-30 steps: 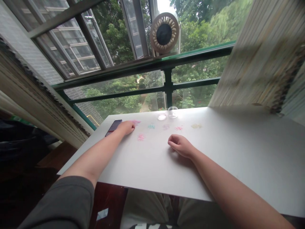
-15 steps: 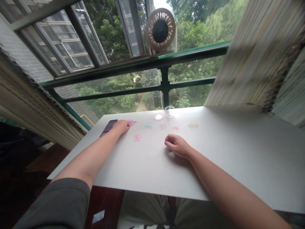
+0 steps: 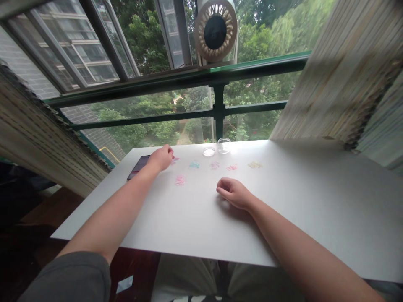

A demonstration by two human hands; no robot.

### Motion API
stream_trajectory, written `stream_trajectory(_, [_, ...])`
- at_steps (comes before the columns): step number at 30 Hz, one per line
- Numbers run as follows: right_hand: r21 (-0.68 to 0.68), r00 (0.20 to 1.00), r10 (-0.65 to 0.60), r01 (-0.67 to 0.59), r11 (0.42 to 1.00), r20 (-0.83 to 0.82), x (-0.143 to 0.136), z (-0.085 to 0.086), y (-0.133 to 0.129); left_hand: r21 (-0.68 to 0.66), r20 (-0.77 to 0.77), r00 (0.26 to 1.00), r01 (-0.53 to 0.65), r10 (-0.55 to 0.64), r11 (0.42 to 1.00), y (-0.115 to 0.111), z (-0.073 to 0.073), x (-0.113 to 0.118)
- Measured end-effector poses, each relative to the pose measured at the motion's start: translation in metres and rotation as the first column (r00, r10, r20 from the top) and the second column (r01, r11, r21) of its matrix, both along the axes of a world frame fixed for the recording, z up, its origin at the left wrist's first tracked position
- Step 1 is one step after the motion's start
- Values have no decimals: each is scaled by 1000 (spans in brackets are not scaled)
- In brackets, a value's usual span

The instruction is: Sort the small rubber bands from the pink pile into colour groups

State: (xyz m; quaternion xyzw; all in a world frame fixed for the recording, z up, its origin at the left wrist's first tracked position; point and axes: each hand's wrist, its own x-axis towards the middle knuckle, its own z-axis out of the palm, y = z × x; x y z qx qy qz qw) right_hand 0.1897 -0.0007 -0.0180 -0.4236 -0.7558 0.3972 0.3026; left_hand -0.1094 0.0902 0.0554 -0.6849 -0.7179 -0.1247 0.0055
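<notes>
At the far left of the white table, my left hand (image 3: 161, 158) is closed in a pinch over a small pink-purple pile (image 3: 175, 160), which it partly hides. Whatever is between the fingertips is too small to make out. My right hand (image 3: 233, 192) rests on the table with its fingers curled in, and nothing shows in it. Ahead of it lie small piles of thin coloured pieces: teal (image 3: 194, 165), pale purple (image 3: 214, 166), pink-red (image 3: 232, 167) and pale yellow (image 3: 255, 165). Nearer to me is a pink pile (image 3: 180, 180).
A clear round container (image 3: 223, 146) and a clear lid (image 3: 208, 152) stand at the table's back edge. A phone (image 3: 137, 167) lies left, beside my left wrist. Behind the table (image 3: 189, 222) are a green railing (image 3: 218, 111), a fan (image 3: 215, 31) and a curtain (image 3: 308, 84).
My left hand has lifted slightly from the table beside the pink-purple pile, its fingertips now pinched and raised. My right hand stays where it was. The view has shifted slightly.
</notes>
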Motion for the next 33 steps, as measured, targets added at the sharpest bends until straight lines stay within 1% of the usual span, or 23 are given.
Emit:
stream_trajectory(1, [2, 1000, -2, 2, 1000, 2, 0, 0, 0, 51, 156, 987, 27, -35, 998, -2, 0, 8])
stream_trajectory(2, [6, 1000, -5, 5, 1000, 2, 0, 0, 0, 106, 354, 930, 64, -98, 992, -6, -1, 19])
stream_trajectory(3, [8, 1000, -7, 7, 1000, -1, 0, 0, 0, 146, 522, 840, 82, -147, 986, -11, -4, 31])
stream_trajectory(4, [7, 1000, -11, 11, 1000, -12, 0, -1, 0, 170, 644, 740, 109, -194, 979, -16, -8, 45])
stream_trajectory(5, [3, 999, -16, 16, 1000, -31, -1, -2, 0, 180, 724, 645, 165, -245, 970, -22, -14, 60])
stream_trajectory(6, [-4, 998, -23, 23, 1000, -60, -1, -3, 0, 199, 771, 563, 231, -298, 952, -30, -21, 75])
stream_trajectory(7, [-12, 995, -33, 32, 999, -95, -1, -4, 1, 229, 789, 504, 291, -352, 929, -37, -28, 90])
stream_trajectory(8, [-21, 990, -45, 43, 999, -131, 0, -5, 1, 261, 786, 469, 338, -402, 904, -44, -35, 103])
stream_trajectory(9, [-27, 985, -59, 55, 998, -164, 0, -6, 2, 279, 775, 453, 380, -441, 882, -52, -42, 114])
stream_trajectory(11, [-33, 973, -89, 84, 996, -212, 0, -7, 2, 295, 761, 450, 403, -468, 866, -65, -54, 130])
stream_trajectory(14, [-64, 964, -106, 94, 994, -243, 0, -7, 2, 290, 738, 455, 453, -499, 843, -78, -63, 138])
stream_trajectory(17, [-97, 966, -93, 71, 993, -241, -2, -3, -1, 260, 741, 444, 502, -504, 825, -85, -66, 136])
stream_trajectory(19, [-87, 970, -87, 69, 994, -226, -3, 0, -4, 242, 745, 441, 520, -500, 819, -87, -66, 133])
stream_trajectory(26, [-55, 975, -112, 103, 993, -191, -1, 5, -4, 207, 772, 424, 537, -474, 818, -84, -70, 129])
stream_trajectory(33, [-5, 979, -132, 133, 991, -157, 4, 5, -3, 194, 792, 404, 546, -459, 815, -86, -68, 130])
